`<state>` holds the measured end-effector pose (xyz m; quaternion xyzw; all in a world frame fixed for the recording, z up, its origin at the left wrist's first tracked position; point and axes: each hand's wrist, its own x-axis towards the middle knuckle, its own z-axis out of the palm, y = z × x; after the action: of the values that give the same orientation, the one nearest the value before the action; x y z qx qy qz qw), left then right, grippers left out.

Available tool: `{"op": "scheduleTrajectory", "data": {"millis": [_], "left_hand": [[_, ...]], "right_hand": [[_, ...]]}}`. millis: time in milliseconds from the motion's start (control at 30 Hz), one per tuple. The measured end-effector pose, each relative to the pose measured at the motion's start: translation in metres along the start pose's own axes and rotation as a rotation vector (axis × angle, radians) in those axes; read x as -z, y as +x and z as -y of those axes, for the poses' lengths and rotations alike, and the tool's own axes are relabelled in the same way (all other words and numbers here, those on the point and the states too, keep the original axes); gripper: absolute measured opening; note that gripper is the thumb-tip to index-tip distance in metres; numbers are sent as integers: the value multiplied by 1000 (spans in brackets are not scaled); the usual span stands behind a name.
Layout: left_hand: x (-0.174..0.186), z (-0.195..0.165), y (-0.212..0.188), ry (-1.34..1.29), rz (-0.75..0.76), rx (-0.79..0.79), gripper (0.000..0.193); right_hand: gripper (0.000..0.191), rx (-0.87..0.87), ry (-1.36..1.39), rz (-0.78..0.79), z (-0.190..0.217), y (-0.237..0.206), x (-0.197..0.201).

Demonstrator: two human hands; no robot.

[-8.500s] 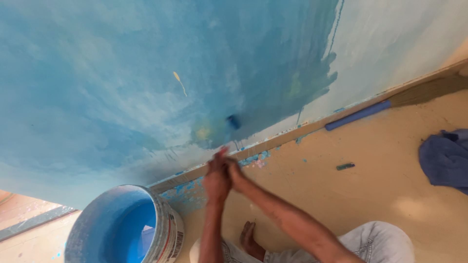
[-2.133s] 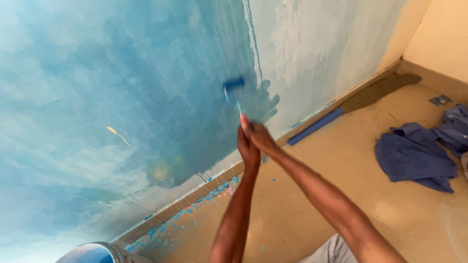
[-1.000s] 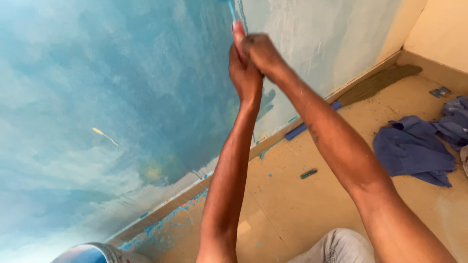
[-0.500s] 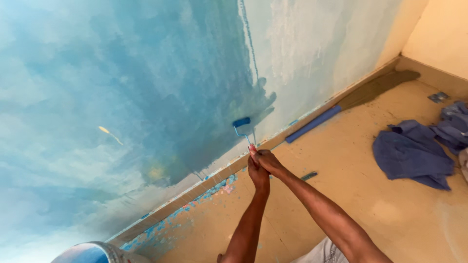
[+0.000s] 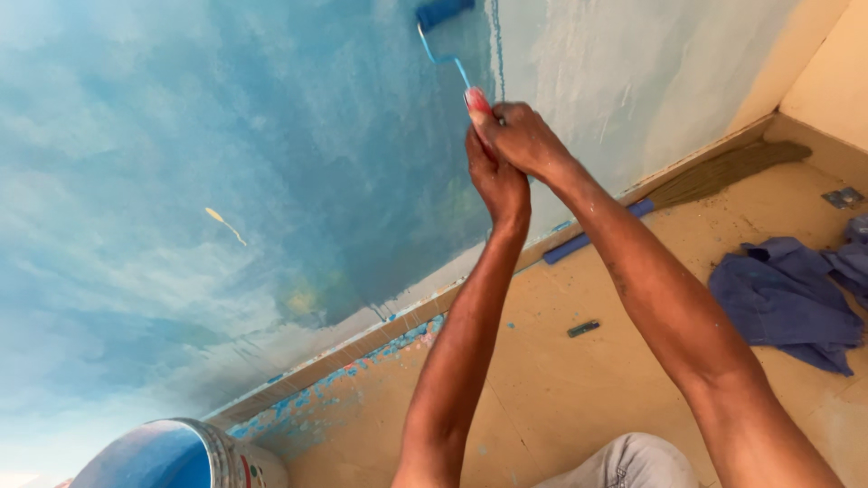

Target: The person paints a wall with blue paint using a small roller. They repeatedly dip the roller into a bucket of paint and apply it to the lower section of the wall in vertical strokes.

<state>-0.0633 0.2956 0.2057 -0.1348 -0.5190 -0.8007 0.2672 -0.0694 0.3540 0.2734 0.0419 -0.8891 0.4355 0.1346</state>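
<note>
Both arms reached up toward a wall (image 5: 226, 181) coated in uneven blue paint, and the two hands were clasped together on the handle of a small paint roller (image 5: 443, 13). The right hand (image 5: 527, 137) sat uppermost, its fingers wrapped closed over the red grip, whose tip showed just above the knuckles. The left hand (image 5: 497, 181) lay directly beneath and against the right one, its fingers likewise closed around the lower part of the same handle. From the grip a thin bent wire ran up and to the left to the blue roller sleeve, which pressed against the wall at the very top edge of the view, right beside the border where the blue coat met the paler, unpainted stretch of wall. At the lower left a paint bucket (image 5: 181, 452) holding blue paint stood on the floor (image 5: 561, 389), close to the skirting, where blue specks spattered the floor. Farther right, a broom (image 5: 723, 172) with a blue handle lay along the foot of the wall, a small dark object (image 5: 583, 328) lay on the bare floor, and a crumpled blue cloth (image 5: 787, 298) was heaped near the right edge.
</note>
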Motion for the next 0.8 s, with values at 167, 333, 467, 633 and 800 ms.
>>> {"op": "scheduleTrajectory", "data": {"millis": [167,333,467,633,800], "left_hand": [[38,60,-95,-235,-47,162,29],[60,98,-140,-488,-174,409,28],[54,45,-76,-267,-50,83,29],[40,-61,50,-31,-90,-137,30],[63,-86,71,-3,-14,-96,29]], "right_hand": [[76,-115,-106,142,-77,-62,-52],[78,-199,-118,224,-104,-95,-81],[79,-35,-185,158,-35,-61,-61],[81,172,-229,15,99,8,-22],[79,195,-34,-55,127,20,-37]]}}
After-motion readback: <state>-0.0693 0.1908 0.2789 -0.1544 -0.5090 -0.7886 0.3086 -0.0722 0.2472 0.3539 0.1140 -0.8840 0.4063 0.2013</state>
